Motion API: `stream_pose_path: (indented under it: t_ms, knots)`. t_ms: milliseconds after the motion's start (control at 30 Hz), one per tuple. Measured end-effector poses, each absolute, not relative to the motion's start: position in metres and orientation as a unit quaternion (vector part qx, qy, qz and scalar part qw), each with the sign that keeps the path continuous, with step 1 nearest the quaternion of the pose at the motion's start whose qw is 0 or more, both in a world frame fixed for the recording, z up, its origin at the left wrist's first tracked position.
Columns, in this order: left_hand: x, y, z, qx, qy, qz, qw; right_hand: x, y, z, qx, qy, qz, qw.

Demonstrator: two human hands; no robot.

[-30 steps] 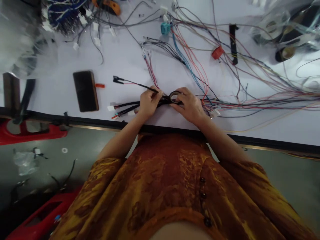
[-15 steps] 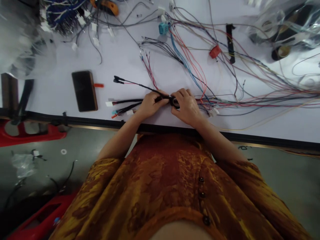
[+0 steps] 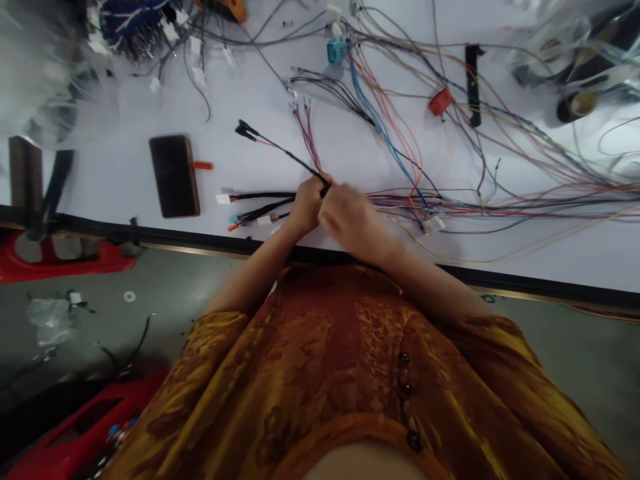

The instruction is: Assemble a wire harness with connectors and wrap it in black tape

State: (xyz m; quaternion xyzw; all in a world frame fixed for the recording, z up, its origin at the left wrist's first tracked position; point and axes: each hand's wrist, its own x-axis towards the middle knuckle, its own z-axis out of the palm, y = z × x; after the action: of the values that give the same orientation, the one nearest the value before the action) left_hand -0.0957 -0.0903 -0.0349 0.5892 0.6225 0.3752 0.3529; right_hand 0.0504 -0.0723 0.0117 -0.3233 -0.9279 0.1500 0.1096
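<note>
The left hand (image 3: pixel 306 205) is at the near edge of the white desk (image 3: pixel 120 127), about in the middle of its length. Its grip is pressed together around the black taped wire bundle (image 3: pixel 260 196), at the place where the taped branches join. From this place the bundle lies flat on the desk toward the left end, in a few black branches. They finish in small plugs (image 3: pixel 223 199) close to the near edge. One more thin black branch (image 3: pixel 286 155) goes from the left hand toward the far left corner and ends in a black terminal.

The right hand (image 3: pixel 353 219) is just beside the left hand, touching it or almost touching, and it is blurred. It covers the bundle at this place, and I cannot tell if its grip is spread or closed, or if it holds something.

To the right of the hands, the untaped coloured wires (image 3: pixel 500 203) run along the desk toward the right end, with small white connectors (image 3: pixel 433 224) near the right hand. A dark flat rectangular phone (image 3: pixel 175 175) lies left of the bundle, well apart from it, and a short orange piece (image 3: pixel 203 165) is just beside the phone. Nearer to the far edge lie a teal plastic connector (image 3: pixel 337 51), a red plastic connector (image 3: pixel 440 102) and a narrow black strip (image 3: pixel 473 83), all among loose wires.
</note>
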Motion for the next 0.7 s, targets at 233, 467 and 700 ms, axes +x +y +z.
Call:
stream_pose_path:
  t_ms: [233,467,700]
  knots:
    - [-0.111,-0.09,-0.019,0.642,0.565,0.322,0.405,0.079,0.006,-0.02,-0.464,-0.845,0.17,0.202]
    - [-0.116,-0.093,-0.026,0.623,0.582,0.363,0.375,0.077,-0.05,-0.016,-0.404,-0.839,0.321,0.173]
    - [-0.11,-0.092,-0.034,0.576,0.617,0.41,0.347,0.065,-0.065,-0.018,-0.409,-0.857,0.265,0.165]
